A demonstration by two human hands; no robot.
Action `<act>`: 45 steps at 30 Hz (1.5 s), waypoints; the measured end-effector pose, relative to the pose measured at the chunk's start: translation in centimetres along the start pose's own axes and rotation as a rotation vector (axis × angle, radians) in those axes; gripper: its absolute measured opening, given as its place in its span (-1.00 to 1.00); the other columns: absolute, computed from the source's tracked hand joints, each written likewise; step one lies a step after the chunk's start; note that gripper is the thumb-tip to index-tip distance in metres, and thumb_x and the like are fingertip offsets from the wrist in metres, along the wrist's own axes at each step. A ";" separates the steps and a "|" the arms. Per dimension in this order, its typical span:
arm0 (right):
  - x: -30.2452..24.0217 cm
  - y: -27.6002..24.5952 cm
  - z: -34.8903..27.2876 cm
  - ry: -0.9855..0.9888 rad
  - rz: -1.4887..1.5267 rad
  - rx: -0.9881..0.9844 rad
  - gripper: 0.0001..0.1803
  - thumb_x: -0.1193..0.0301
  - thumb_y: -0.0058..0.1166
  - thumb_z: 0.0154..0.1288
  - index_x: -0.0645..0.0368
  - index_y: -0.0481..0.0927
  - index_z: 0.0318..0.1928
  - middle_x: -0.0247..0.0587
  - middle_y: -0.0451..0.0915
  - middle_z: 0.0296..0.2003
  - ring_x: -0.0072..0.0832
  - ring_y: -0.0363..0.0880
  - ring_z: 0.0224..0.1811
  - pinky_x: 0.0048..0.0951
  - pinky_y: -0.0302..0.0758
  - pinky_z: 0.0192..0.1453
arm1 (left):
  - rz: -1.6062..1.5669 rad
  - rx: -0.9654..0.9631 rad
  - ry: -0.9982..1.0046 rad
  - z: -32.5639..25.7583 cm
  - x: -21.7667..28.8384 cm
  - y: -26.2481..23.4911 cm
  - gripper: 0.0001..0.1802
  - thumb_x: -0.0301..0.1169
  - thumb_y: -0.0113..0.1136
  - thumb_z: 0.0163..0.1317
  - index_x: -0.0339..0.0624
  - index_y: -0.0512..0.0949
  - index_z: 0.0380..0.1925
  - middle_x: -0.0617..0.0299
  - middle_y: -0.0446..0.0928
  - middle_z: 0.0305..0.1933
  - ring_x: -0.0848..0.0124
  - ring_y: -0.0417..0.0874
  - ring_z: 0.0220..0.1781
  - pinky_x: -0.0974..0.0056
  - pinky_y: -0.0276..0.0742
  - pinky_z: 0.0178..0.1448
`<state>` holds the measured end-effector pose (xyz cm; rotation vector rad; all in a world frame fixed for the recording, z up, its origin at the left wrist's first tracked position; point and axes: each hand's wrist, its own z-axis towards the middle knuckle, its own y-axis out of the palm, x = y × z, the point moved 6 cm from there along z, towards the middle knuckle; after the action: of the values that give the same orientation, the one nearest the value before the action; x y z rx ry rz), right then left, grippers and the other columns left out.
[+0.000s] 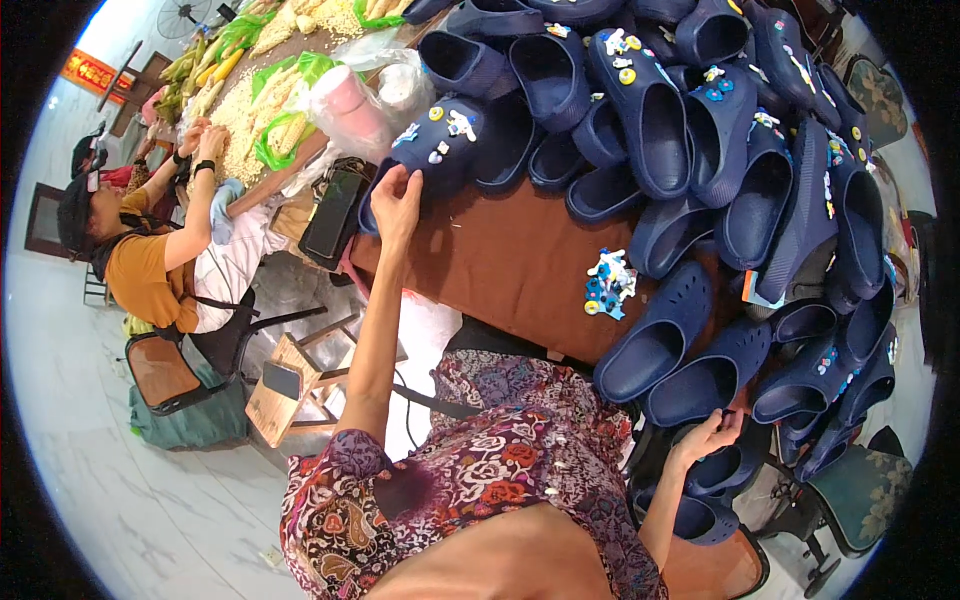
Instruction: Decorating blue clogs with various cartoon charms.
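Now left hand [397,200] stretched out, fingers touching decorated navy clog [440,145] on brown worktop [510,260], right hand [712,436] spread open low, beside undecorated clogs [700,385]

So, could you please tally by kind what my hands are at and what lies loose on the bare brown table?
Charm-decorated navy clog at left hand: 1
Plain navy clog nearest right hand: 1
Heap of loose charms on brown table: 1
Total: 3

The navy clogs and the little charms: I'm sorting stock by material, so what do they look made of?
Navy clogs: probably moulded foam or rubbery plastic, matte, one-piece with punched holes. Charms: likely soft moulded plastic, slightly glossy, in bright flat colours. Left hand touches a charm-decorated clog.
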<state>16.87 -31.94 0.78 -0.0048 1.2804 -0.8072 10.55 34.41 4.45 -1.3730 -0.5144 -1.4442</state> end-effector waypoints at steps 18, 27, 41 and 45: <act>-18.9 18.0 -8.1 -0.752 -0.287 -0.903 -0.42 0.47 0.13 0.19 0.32 0.30 0.22 0.06 0.38 0.09 -0.04 0.41 0.09 -0.10 0.32 0.17 | -0.156 -0.389 -0.209 -22.2 6.4 5.5 -0.86 -0.48 0.28 0.19 -0.31 0.55 -0.33 0.42 0.51 -0.41 0.65 0.47 -0.37 0.50 0.41 -0.22; -18.5 20.2 -8.0 -0.630 -0.171 -0.882 -0.52 0.34 0.03 0.35 0.26 0.34 0.21 0.03 0.43 0.02 -0.04 0.47 0.02 -0.11 0.43 0.04 | -0.565 -0.716 -0.804 -23.4 2.8 7.9 -0.59 -0.18 0.18 0.26 -0.34 0.55 -0.11 0.21 0.60 -0.20 0.44 0.56 -0.16 0.33 0.43 0.01; -19.6 22.3 -7.7 -0.458 0.006 -0.818 -0.56 0.30 0.23 0.23 0.31 0.40 -0.01 0.04 0.42 -0.10 -0.05 0.46 -0.04 -0.14 0.42 0.01 | -1.175 -0.551 -1.079 -23.2 4.0 11.9 -0.54 -0.61 0.07 0.03 -0.40 0.46 0.02 0.05 0.56 0.00 0.22 0.60 0.05 0.16 0.48 0.24; -19.3 22.4 -7.5 -0.309 0.073 -0.845 -0.55 0.30 0.28 0.18 0.29 0.39 -0.06 0.01 0.43 -0.17 -0.12 0.48 -0.15 -0.18 0.44 -0.08 | -1.080 -0.544 -1.025 -24.4 3.0 11.9 -0.49 -0.57 0.07 -0.03 -0.38 0.45 0.03 0.05 0.58 -0.02 0.21 0.61 0.02 0.15 0.50 0.21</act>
<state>21.27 -2.05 5.00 -0.7266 1.2308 -0.1454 10.05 8.16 -2.96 -2.4714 -1.8291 -1.6278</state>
